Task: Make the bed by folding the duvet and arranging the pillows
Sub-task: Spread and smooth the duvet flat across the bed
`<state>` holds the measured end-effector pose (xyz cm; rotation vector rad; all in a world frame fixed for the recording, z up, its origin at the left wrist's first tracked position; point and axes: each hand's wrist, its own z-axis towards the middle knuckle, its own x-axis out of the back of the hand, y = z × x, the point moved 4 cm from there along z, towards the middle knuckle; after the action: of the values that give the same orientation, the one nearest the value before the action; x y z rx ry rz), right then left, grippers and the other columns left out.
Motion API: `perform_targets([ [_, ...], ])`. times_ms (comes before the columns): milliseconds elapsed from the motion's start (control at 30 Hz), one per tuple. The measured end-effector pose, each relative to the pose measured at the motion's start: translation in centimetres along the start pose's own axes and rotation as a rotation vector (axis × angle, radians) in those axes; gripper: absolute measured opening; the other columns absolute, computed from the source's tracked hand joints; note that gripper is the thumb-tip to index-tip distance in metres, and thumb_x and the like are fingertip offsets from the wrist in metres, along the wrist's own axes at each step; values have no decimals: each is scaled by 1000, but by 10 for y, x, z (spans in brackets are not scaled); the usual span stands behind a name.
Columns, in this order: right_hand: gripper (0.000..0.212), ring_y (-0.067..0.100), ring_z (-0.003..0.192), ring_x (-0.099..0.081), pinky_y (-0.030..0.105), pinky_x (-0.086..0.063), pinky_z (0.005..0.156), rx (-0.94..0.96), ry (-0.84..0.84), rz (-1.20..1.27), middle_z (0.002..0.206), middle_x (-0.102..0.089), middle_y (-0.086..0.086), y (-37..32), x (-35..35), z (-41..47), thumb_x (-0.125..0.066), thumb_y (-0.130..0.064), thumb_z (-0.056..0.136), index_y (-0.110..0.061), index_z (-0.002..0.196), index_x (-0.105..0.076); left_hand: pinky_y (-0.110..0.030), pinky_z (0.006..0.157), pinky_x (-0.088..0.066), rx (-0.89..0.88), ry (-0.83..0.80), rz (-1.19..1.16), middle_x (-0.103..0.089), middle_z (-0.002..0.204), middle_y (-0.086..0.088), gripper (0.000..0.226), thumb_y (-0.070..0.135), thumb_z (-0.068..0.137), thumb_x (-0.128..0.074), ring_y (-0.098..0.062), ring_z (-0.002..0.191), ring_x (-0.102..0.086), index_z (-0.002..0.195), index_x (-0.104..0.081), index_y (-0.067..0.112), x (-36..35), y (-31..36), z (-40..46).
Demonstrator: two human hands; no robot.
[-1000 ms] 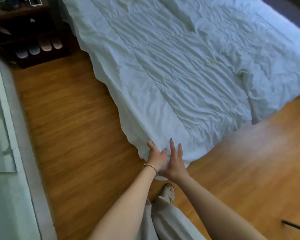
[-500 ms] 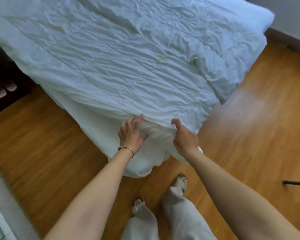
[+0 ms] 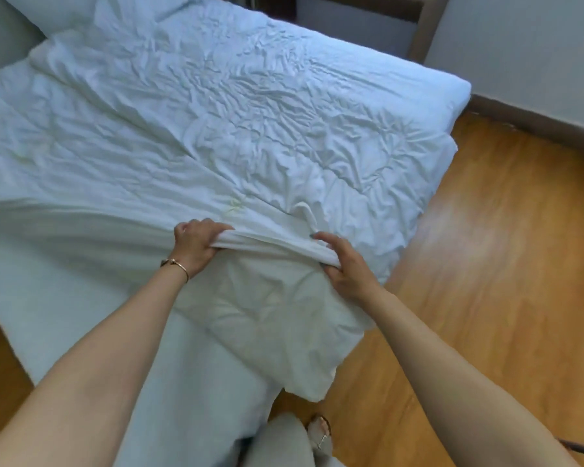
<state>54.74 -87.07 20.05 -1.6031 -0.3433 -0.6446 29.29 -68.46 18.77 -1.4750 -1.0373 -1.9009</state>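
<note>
My left hand (image 3: 196, 246) and right hand (image 3: 346, 267) are both full of bunched duvet (image 3: 250, 136), which blankets nearly the whole bed ahead. To my right the wooden floor (image 3: 486, 264) lies bare, open room for an arm to swing. The wall (image 3: 526, 45) closes that side further off. Far left, a pillow (image 3: 64, 11) blocks the top corner. My own leg (image 3: 280, 443) crowds the space below.

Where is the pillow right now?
In the head view, the pillow lies at the far left end of the bed, just beyond the top edge of the crumpled duvet.
</note>
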Motion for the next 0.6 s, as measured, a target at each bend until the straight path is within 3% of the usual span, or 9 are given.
perform_targets([
  [67,53,25,105,-55,25,-38,90,-22,39,-64,111,-56,9,20,36,30,-51,6,83,-26,124,-60,-37,75,-26,-64,18,-34,-65,92,-7,43,18,71,-58,-34,87,-61,108,-57,40,3,29,55],
  [133,56,23,106,-57,31,-43,92,-36,86,-89,112,-58,7,41,72,58,-46,9,77,-27,115,-67,-32,69,-15,-90,1,-75,-64,93,-6,42,16,76,-57,-32,92,-59,108,-51,42,4,60,111],
  [333,59,27,109,-58,30,-42,95,-154,216,-104,111,-63,12,107,187,158,-49,8,79,-34,116,-67,-30,70,-11,-250,-100,-141,-59,101,-8,39,31,76,-44,-26,106,-54,111,-32,43,-18,160,299],
  [400,58,23,113,-56,33,-42,97,-203,272,-113,116,-61,5,127,229,203,-49,2,83,-42,117,-64,-30,68,-9,-345,-81,-122,-58,98,-8,36,31,78,-46,-28,104,-55,110,-33,41,-23,191,375],
  [500,52,21,111,-55,36,-42,86,-358,304,-303,126,-53,-5,168,278,278,-42,-12,90,-49,127,-48,-31,68,-9,-423,-96,-93,-54,96,-7,31,22,85,-53,-28,102,-53,107,-41,39,-45,234,487],
  [600,54,30,110,-54,40,-38,89,-501,173,-632,132,-48,4,233,289,342,-46,-36,92,-43,141,-27,-36,82,-21,-389,-198,23,-52,108,-7,26,27,94,-54,-27,110,-48,120,-56,30,-119,260,558],
])
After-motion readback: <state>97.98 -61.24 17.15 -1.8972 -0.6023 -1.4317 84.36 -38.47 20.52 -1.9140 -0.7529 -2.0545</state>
